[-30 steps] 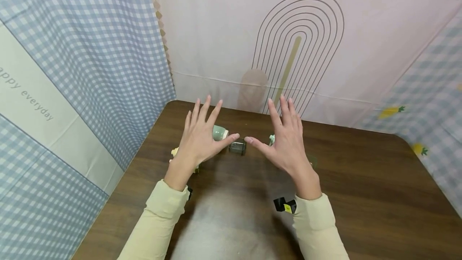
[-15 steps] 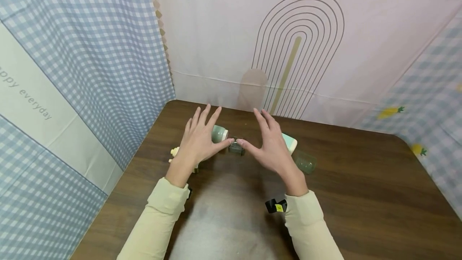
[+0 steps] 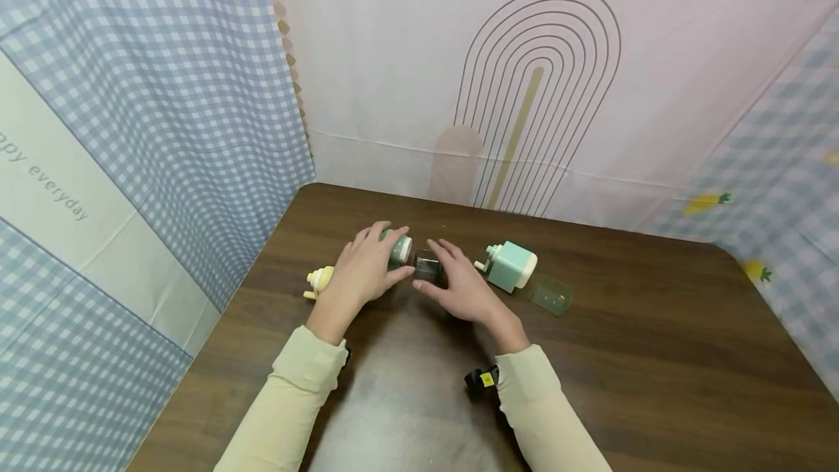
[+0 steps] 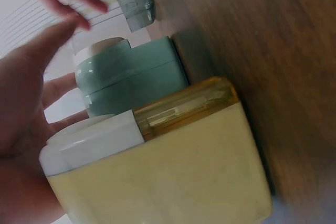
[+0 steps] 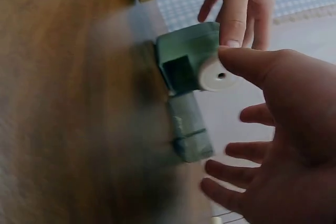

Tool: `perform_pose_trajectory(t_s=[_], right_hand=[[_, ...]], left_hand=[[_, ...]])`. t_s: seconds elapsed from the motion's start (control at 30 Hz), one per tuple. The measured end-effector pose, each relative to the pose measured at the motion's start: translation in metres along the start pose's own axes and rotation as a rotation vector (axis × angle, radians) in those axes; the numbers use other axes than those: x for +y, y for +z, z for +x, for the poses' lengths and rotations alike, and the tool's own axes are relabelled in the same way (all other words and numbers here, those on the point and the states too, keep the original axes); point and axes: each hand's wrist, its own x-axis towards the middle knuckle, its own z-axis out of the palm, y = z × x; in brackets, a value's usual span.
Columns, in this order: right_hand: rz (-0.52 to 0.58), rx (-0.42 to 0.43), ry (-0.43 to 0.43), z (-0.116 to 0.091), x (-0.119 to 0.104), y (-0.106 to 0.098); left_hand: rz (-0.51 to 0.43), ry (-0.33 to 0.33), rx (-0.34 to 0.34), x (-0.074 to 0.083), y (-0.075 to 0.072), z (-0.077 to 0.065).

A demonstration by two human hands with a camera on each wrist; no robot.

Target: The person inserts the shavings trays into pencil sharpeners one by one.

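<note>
My left hand (image 3: pixel 359 268) is over a green pencil sharpener (image 3: pixel 401 250), its fingers reaching across the far side and its thumb apart. The left wrist view shows the green sharpener's body (image 4: pixel 136 77) beyond a yellow pencil sharpener (image 4: pixel 184 177) with an amber see-through drawer. Just right of the green one is a clear grey shavings drawer (image 3: pixel 427 266), which my right hand (image 3: pixel 464 291) nears with fingers spread and slightly bent. In the right wrist view the drawer (image 5: pixel 190 129) is clear of the fingers, and the green sharpener (image 5: pixel 184 51) shows a dark empty slot.
A mint crank pencil sharpener (image 3: pixel 511 266) lies right of my right hand, with another clear drawer (image 3: pixel 552 295) beside it. The wooden table (image 3: pixel 655 326) ends at a hanging patterned cloth (image 3: pixel 380 79) behind.
Both hands have come down towards the table, the right one also moving left to the clear drawer. The mint sharpener, mostly hidden by the right hand before, is now in full view.
</note>
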Motion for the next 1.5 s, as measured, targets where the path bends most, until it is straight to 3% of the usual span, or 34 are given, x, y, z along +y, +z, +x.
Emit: perform_pose_trajectory(t_s=[0.13, 0.4, 0.67, 0.83, 1.1, 1.5], right_hand=[[0.001, -0.026, 0.004, 0.001, 0.002, 0.008], [-0.035, 0.111, 0.027, 0.006, 0.002, 0.025], [-0.066, 0.161, 0.085, 0.004, 0.004, 0.032], [-0.057, 0.161, 0.049, 0.004, 0.006, 0.031], [0.085, 0.123, 0.031, 0.005, 0.004, 0.025], [0.062, 0.107, 0.025, 0.009, 0.004, 0.025]], left_hand=[[0.002, 0.011, 0.021, 0.000, 0.000, 0.000], [0.004, -0.008, 0.002, 0.001, 0.001, -0.001], [0.027, 0.023, -0.027, 0.004, 0.003, 0.000], [0.050, 0.049, -0.016, 0.004, 0.003, 0.000], [0.036, 0.049, -0.030, 0.002, -0.001, -0.002], [0.034, 0.067, -0.023, -0.001, -0.006, -0.002]])
